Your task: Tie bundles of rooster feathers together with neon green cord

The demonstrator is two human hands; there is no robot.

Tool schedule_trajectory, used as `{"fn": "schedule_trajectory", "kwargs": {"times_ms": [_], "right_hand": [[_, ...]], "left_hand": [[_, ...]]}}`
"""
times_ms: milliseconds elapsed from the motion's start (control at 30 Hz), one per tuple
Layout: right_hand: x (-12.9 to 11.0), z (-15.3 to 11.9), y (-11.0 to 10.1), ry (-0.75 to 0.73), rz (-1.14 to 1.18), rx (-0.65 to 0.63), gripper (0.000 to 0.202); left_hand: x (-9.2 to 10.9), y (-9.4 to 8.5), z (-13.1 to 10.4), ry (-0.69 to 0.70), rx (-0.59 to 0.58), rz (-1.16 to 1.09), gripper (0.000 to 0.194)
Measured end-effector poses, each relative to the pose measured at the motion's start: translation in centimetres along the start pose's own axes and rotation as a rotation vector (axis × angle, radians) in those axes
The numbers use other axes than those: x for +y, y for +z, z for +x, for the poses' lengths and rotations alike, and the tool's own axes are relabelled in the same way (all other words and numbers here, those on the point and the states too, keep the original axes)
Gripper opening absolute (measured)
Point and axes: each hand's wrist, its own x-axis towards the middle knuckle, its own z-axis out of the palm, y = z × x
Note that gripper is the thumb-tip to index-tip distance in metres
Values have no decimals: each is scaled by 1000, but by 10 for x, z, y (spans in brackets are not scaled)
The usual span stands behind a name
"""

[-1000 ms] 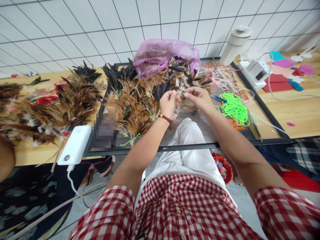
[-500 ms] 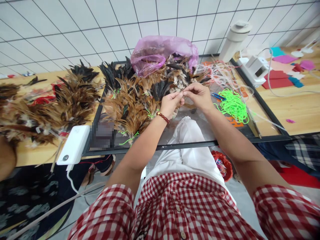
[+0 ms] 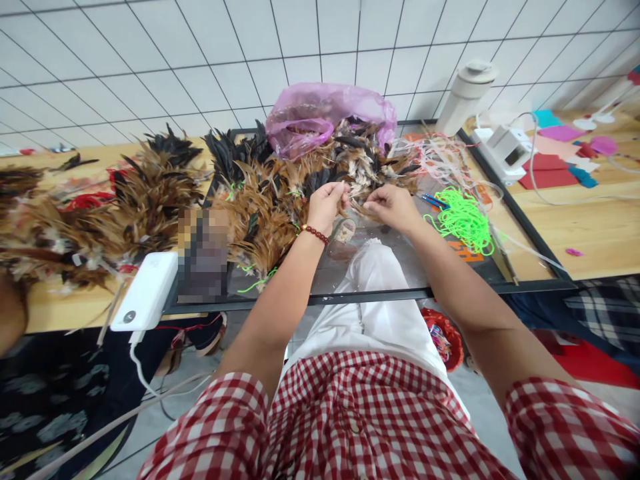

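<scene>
Wooden bench (image 3: 600,243) along a white tiled wall (image 3: 210,80), with a black-framed clear panel (image 3: 370,295) lying on top. The feather pile (image 3: 265,230) covers the panel's left half, in front of a pink plastic bag (image 3: 345,100). Nearest clump's long axis runs roughly front to back, tips fanning toward the wall, green-tied ends toward the front edge. Left hand (image 3: 327,205) and right hand (image 3: 393,205) are just beside the pile, apart, each in a closed pinch; can't tell what's between the fingertips, too tiny.
</scene>
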Motion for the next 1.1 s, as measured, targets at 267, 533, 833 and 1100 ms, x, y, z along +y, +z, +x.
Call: {"fn": "schedule_trajectory", "kwargs": {"times_ms": [267,533,833,1100], "right_hand": [[0,2,4,85,216,51,15],[-25,-5,9,98,565,163,49],[-35,-14,13,25,328,186,36],[-32,-16,22,-74,230,170,27]], "left_hand": [[-5,1,2,-52,110,-80,27],[-15,9,-3,-104,55,-201,21],[-28,13,-4,-105,79,-241,19],[-25,19,-10,-135,42,-305,19]]}}
